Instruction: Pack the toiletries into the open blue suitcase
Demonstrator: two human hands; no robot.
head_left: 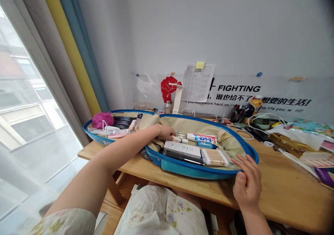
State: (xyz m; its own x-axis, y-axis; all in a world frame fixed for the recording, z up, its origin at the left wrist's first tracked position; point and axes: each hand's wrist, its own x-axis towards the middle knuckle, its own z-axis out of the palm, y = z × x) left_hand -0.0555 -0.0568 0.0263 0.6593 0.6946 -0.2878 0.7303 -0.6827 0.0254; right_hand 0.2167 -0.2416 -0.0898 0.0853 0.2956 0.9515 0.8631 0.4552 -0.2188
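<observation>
Left hand [166, 132] palm down, fingers [172, 135] bent, forearm [126, 148] stretched behind it; right hand [249, 183] with fingers loosely extended, thumb [240, 179] apart

I get one head-worn view, facing forward and down: the lap [150, 212] nearest at the bottom, open blue case [200, 173] close mid-frame, wall [229, 30] behind, window [23, 99] at left.

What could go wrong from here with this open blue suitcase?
The suitcase sits close to the front edge of the desk, so a push might tip it off. The left hand, inside it, may nudge the blue bottle lying nearby. The right hand, beside the cotton swab pack, might knock that.
</observation>
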